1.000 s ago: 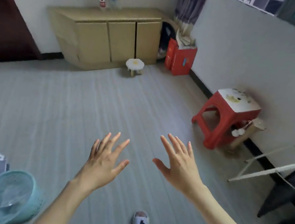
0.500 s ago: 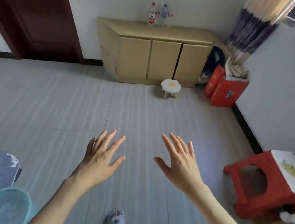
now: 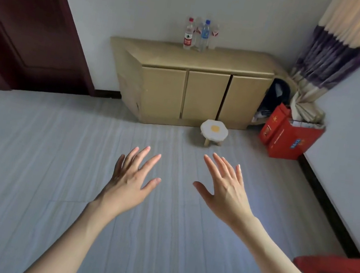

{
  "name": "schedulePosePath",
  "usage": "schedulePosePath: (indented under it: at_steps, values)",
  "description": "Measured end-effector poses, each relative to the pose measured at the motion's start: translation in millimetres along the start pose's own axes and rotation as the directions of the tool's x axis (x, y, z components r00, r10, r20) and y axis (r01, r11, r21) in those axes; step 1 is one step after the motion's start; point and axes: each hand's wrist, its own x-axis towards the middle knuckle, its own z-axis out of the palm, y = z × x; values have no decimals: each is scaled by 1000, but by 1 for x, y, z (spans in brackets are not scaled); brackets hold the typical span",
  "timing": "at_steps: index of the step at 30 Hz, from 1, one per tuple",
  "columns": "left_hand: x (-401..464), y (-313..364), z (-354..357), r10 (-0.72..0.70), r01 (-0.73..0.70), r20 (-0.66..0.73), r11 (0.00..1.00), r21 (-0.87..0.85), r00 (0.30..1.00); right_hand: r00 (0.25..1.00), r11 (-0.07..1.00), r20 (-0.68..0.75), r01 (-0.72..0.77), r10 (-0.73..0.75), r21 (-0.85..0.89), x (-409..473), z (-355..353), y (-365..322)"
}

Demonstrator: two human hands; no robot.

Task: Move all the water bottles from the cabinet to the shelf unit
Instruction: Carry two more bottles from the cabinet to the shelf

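Four bottles (image 3: 200, 35) stand clustered at the cabinet's (image 3: 201, 62) back edge. My left hand (image 3: 131, 182) and right hand (image 3: 224, 191) are spread wide, empty. I'd step around the stool (image 3: 213, 131), then grip each bottle mid-body.

Home room, wooden cabinet (image 3: 196, 86), curtain (image 3: 342, 44), dark door (image 3: 27, 15), small stool (image 3: 213, 131)

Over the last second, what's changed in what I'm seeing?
The view swung left and nearer: the cabinet with the water bottles now sits centred, the red stool slid to the lower right edge. Left hand and right hand stay open, empty.
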Motion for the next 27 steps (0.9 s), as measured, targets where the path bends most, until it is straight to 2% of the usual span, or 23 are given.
schedulePosePath:
  at_steps: [8, 16, 27]
  values:
    - [170, -21, 24, -25, 24, 77, 1000, 6, 997, 999, 1000, 31, -27, 27, 7, 160, 19, 86]
    - [360, -19, 9, -53, 52, -29, 998, -28, 998, 999, 999, -32, 18, -16, 40, 348, 1, 166]
    - [549, -92, 16, -90, 89, -29, 994, -58, 995, 998, 999, 57, 27, -28, 16, 549, 45, 218]
